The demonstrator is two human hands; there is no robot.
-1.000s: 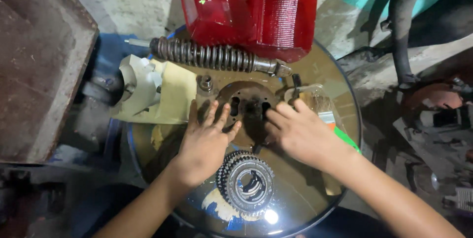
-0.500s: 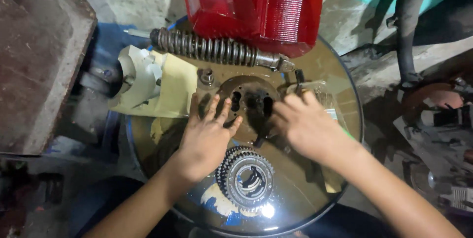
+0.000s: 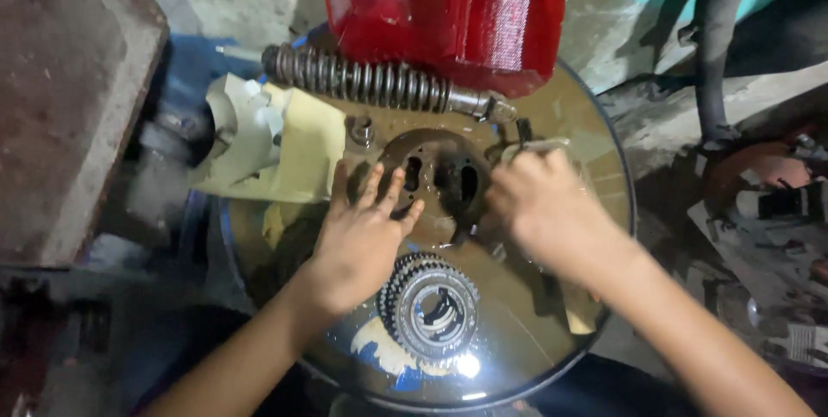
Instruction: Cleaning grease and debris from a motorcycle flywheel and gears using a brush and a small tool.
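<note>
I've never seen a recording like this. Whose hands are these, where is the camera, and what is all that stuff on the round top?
The camera sits on a person's head and looks down, so both bare hands are that person's own. The work surface is a round metal drum top. The left hand lies flat with spread fingers on a dark round metal plate with oval holes. The right hand is at that plate's other edge; its picture is blurred, so I cannot tell what, if anything, it holds. Near the person lies a stack of toothed steel gears. At the far edge lie a black coil spring, red plastic lamp covers and pale crumpled paper.
</note>
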